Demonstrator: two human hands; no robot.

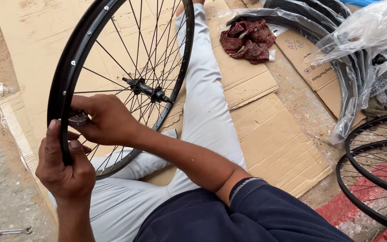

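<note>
A black spoked bicycle wheel stands upright over my outstretched legs in light grey trousers, its hub near the middle. My left hand grips the rim at its lower left edge. My right hand reaches between the spokes just inside the rim and pinches a small grey metal tool against a spoke end.
Flattened cardboard covers the ground under me. A dark red cloth lies ahead. Black tyres in plastic wrap sit at the right, more spoked wheels at the lower right. A small spanner lies on the dirt, bottom left.
</note>
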